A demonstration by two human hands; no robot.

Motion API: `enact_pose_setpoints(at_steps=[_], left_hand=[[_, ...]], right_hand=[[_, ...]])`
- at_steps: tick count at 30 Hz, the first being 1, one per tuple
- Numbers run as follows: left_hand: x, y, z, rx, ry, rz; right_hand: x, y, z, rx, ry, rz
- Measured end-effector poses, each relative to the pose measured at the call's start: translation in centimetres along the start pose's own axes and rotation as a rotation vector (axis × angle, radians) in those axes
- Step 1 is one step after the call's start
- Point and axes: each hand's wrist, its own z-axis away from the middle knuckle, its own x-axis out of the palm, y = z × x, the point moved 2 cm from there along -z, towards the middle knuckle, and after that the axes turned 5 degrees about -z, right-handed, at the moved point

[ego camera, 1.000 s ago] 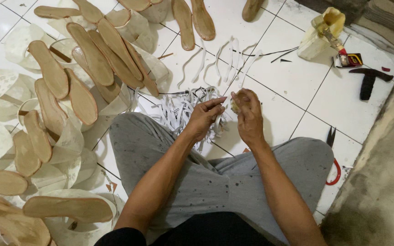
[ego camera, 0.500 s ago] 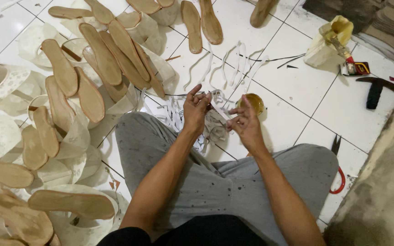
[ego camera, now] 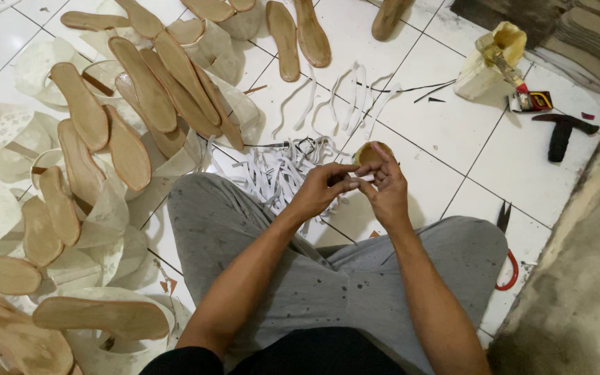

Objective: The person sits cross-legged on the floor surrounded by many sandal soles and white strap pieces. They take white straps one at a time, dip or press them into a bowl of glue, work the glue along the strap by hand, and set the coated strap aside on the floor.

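Note:
I sit cross-legged on a white tiled floor in grey trousers. My left hand point(ego camera: 322, 189) and my right hand point(ego camera: 385, 187) meet in front of my knees, both pinching a short white strip point(ego camera: 365, 178) between their fingertips. Just beyond my hands lies a heap of white strips point(ego camera: 279, 170). A small round tan object point(ego camera: 369, 151) sits right behind my right hand's fingers. More white strips point(ego camera: 345, 94) are spread out farther away on the tiles.
Many tan shoe insoles point(ego camera: 147, 97) and pale cut-out sheets point(ego camera: 8, 125) cover the floor on the left. A glue container with a brush point(ego camera: 493, 64), a small box point(ego camera: 532, 101), a black hammer point(ego camera: 562, 133) and red-handled scissors point(ego camera: 507, 267) lie at the right, beside a grey wall point(ego camera: 585, 278).
My hands lifted from the strip heap and came together, now holding one short white strip between them. The view shifted slightly downward.

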Motion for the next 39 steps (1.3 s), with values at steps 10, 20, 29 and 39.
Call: enact_pose_setpoints(at_steps=[10,20,29,39], left_hand=[[-1.2,-4.0,-0.6,-0.153,0.084,0.037],[-1.6,-1.5,-0.7,-0.155,0.127,0.315],[-1.7,-2.2,-0.7,-0.161,0.148,0.46],[-1.4,-3.3,-1.3,-0.131,0.102,0.518]], right_hand=[[-2.1,1.7,-1.3,-0.091,0.033,0.893],[-3.0,3.0,-1.0,0.049,-0.03,1.209],[-2.4,2.0,-0.5,0.04,-0.087,1.306],[1.1,-1.8,0.3,-0.469,-0.145,0.426]])
